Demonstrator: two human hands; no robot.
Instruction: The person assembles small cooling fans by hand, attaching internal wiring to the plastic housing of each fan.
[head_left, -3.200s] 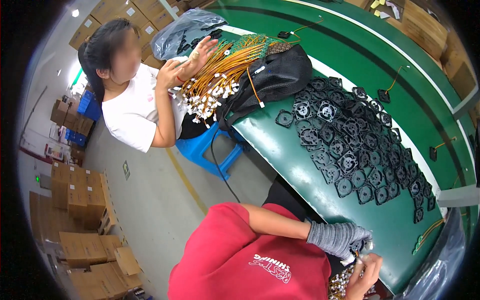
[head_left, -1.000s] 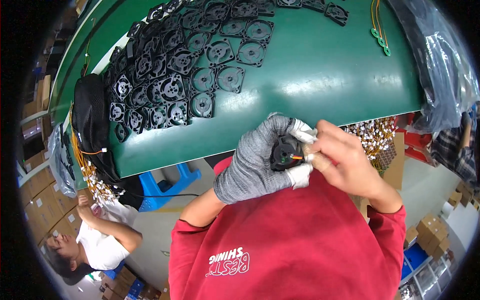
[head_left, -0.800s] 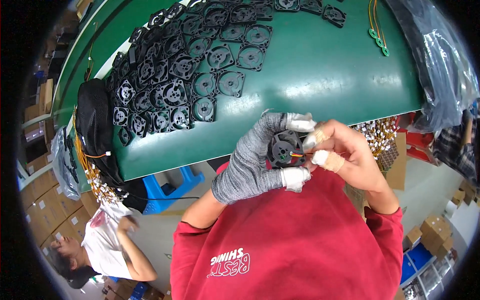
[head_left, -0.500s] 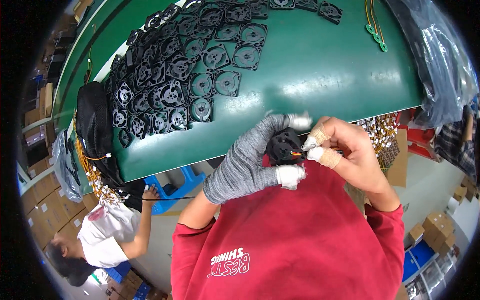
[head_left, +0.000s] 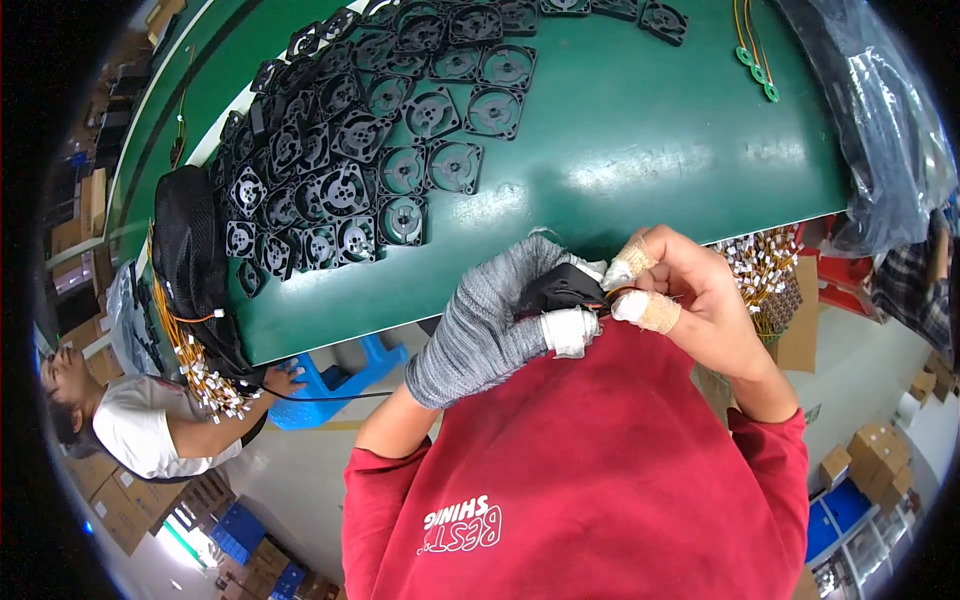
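My left hand (head_left: pixel 488 318), in a grey knit glove with white tape on the fingertips, grips a black plastic fan frame (head_left: pixel 560 288) just off the table's near edge. The frame is tilted, and the glove covers part of it. My right hand (head_left: pixel 700 295) is bare, with tape wrapped round thumb and forefinger. Those two fingertips close on a thin orange-yellow wire (head_left: pixel 619 292) at the frame's right side. Where the wire enters the frame is hidden by fingers.
Many black fan frames (head_left: pixel 402 220) lie over the left of the green table (head_left: pixel 640 150). Green rings with wires (head_left: pixel 757 72) and clear plastic bags (head_left: pixel 890 120) are at the right. Connector-tipped wire bundles hang at both sides. Another person (head_left: pixel 160 425) is at left beside a blue stool (head_left: pixel 335 395).
The frame has tilted from face-up to nearly edge-on in my left hand, whose fingers have closed further round it. The person at left has shifted farther left.
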